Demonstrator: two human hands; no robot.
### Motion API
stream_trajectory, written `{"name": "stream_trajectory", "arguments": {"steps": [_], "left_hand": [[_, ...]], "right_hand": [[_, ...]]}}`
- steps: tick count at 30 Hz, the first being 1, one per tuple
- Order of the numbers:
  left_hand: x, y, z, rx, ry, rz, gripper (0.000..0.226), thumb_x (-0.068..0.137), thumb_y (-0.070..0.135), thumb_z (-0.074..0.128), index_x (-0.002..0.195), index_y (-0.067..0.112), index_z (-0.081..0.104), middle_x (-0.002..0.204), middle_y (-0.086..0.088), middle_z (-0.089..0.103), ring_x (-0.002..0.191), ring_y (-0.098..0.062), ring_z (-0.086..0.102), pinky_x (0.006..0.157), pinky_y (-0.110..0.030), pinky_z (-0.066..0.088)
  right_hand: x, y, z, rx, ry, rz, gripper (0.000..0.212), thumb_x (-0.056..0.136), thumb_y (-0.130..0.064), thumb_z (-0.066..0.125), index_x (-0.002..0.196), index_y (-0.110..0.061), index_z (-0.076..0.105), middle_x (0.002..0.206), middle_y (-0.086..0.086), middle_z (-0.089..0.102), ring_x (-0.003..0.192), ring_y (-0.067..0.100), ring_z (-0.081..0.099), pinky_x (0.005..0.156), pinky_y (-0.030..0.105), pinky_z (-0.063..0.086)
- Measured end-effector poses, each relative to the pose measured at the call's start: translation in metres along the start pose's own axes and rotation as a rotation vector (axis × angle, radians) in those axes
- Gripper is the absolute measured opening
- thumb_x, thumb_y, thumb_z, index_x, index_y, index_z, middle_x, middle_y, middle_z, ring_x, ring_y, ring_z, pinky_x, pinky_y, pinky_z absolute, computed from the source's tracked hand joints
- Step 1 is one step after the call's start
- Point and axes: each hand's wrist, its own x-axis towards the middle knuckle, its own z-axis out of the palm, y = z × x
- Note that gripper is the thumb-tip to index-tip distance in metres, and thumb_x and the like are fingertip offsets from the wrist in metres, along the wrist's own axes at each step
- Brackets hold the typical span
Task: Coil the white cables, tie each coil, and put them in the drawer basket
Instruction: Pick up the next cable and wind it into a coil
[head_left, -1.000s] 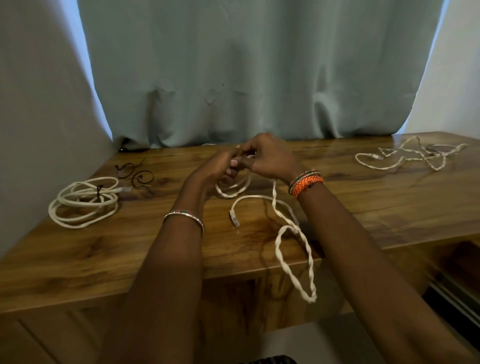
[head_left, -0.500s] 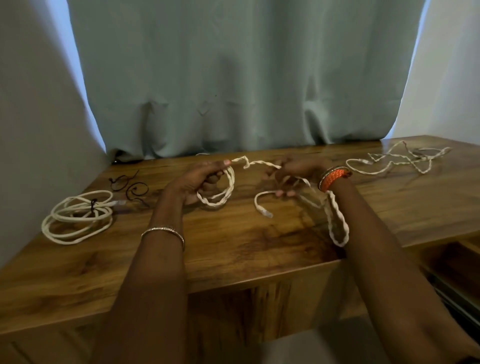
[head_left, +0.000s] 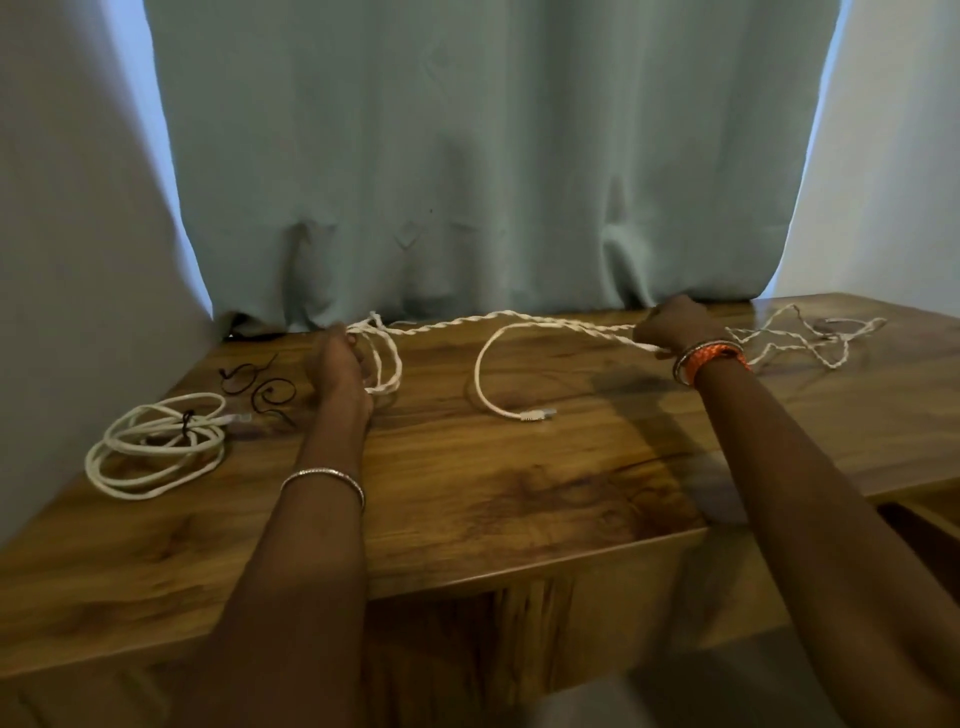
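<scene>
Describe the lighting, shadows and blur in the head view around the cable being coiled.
Head view: dim and warm, with daylight leaking in cool strips at both edges of the curtain. The right hand and its arm throw a soft shadow on the table below the stretched cable. The tied coil is fairly sharp; the near forearms at the bottom are smeared. The table edge bows from the wide lens.

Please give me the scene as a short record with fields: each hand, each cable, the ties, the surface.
left hand: grips small loops of the twisted white cable
right hand: grips the same cable, stretched between the hands
cable plug end: lies on the wooden table
tied coil: far left, bound with a black tie
loose cable: far right, uncoiled
spare black ties: behind the tied coil
</scene>
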Motion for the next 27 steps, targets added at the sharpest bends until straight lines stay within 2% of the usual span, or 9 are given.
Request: {"name": "stream_trajectory", "arguments": {"steps": [3, 5, 6, 8, 10, 13, 18, 23, 27], "left_hand": [[-0.008, -0.008, 0.013, 0.258, -0.045, 0.102, 0.038, 0.093, 0.016, 0.047, 0.056, 0.015, 0.037, 0.026, 0.009, 0.033, 0.019, -0.001, 0.025, 0.030, -0.004, 0.017], [-0.019, -0.010, 0.026, 0.432, -0.111, 0.202, 0.039, 0.092, 0.014, 0.049, 0.054, 0.014, 0.039, 0.026, 0.009, 0.032, 0.020, -0.001, 0.025, 0.031, -0.005, 0.017], [-0.023, -0.009, 0.032, 0.517, -0.140, 0.261, 0.039, 0.091, 0.015, 0.050, 0.053, 0.014, 0.041, 0.026, 0.009, 0.034, 0.022, -0.001, 0.027, 0.031, -0.007, 0.019], [-0.028, -0.006, 0.040, 0.631, -0.200, 0.378, 0.039, 0.090, 0.017, 0.052, 0.052, 0.013, 0.046, 0.028, 0.008, 0.039, 0.027, -0.002, 0.034, 0.035, -0.013, 0.025], [-0.032, -0.001, 0.045, 0.738, -0.275, 0.499, 0.040, 0.090, 0.020, 0.053, 0.050, 0.014, 0.050, 0.031, 0.008, 0.042, 0.034, -0.003, 0.037, 0.044, -0.022, 0.029], [-0.045, 0.006, 0.050, 0.935, -0.407, 0.773, 0.039, 0.088, 0.028, 0.051, 0.053, 0.010, 0.058, 0.038, 0.007, 0.047, 0.039, 0.001, 0.040, 0.052, -0.027, 0.032], [-0.063, 0.021, 0.057, 1.183, -0.488, 0.954, 0.043, 0.088, 0.035, 0.048, 0.055, 0.010, 0.058, 0.052, -0.004, 0.055, 0.052, -0.010, 0.052, 0.054, -0.027, 0.038], [-0.075, 0.038, 0.061, 1.148, -0.660, 0.750, 0.046, 0.094, 0.026, 0.052, 0.060, -0.004, 0.057, 0.048, -0.011, 0.049, 0.040, -0.015, 0.043, 0.046, -0.026, 0.032], [-0.088, 0.050, 0.062, 0.822, -0.745, 0.296, 0.047, 0.096, 0.027, 0.048, 0.053, 0.012, 0.038, 0.037, 0.008, 0.027, 0.029, -0.004, 0.018, 0.038, -0.009, 0.015]], "right_hand": [[-0.014, -0.027, 0.005, -0.246, -0.078, -0.137, 0.072, 0.076, -0.032, 0.069, 0.137, -0.006, 0.039, 0.136, 0.022, 0.046, 0.125, 0.038, 0.045, 0.102, 0.046, 0.038], [-0.042, -0.057, 0.019, -0.565, 0.102, -0.406, 0.076, 0.078, -0.034, 0.066, 0.142, -0.014, 0.030, 0.145, 0.017, 0.032, 0.136, 0.037, 0.026, 0.112, 0.059, 0.010], [-0.059, -0.074, 0.027, -0.575, 0.181, -0.557, 0.068, 0.079, -0.031, 0.063, 0.139, -0.014, 0.035, 0.143, 0.015, 0.035, 0.135, 0.034, 0.028, 0.112, 0.057, 0.009], [-0.088, -0.105, 0.039, -0.303, 0.215, -0.718, 0.044, 0.085, -0.021, 0.055, 0.128, -0.010, 0.051, 0.131, 0.013, 0.050, 0.123, 0.031, 0.044, 0.108, 0.046, 0.025], [-0.101, -0.122, 0.050, 0.141, 0.162, -0.676, 0.030, 0.090, -0.013, 0.047, 0.116, -0.003, 0.059, 0.116, 0.015, 0.061, 0.108, 0.030, 0.056, 0.093, 0.038, 0.041], [-0.112, -0.125, 0.060, 0.593, 0.126, -0.532, 0.024, 0.097, -0.016, 0.040, 0.104, -0.003, 0.060, 0.099, 0.013, 0.065, 0.087, 0.024, 0.060, 0.070, 0.028, 0.040], [-0.111, -0.112, 0.049, 0.639, 0.312, -0.621, 0.022, 0.097, -0.028, 0.048, 0.110, -0.012, 0.054, 0.082, -0.003, 0.060, 0.070, 0.008, 0.056, 0.061, 0.025, 0.041], [-0.096, -0.098, 0.018, 0.324, 0.616, -0.672, 0.012, 0.091, -0.034, 0.058, 0.095, -0.028, 0.068, 0.087, -0.005, 0.064, 0.076, 0.012, 0.061, 0.060, 0.027, 0.044], [-0.095, -0.095, -0.007, 0.105, 0.473, -0.537, 0.021, 0.091, -0.036, 0.053, 0.090, -0.025, 0.071, 0.080, -0.004, 0.066, 0.074, 0.015, 0.056, 0.061, 0.026, 0.034]]}}
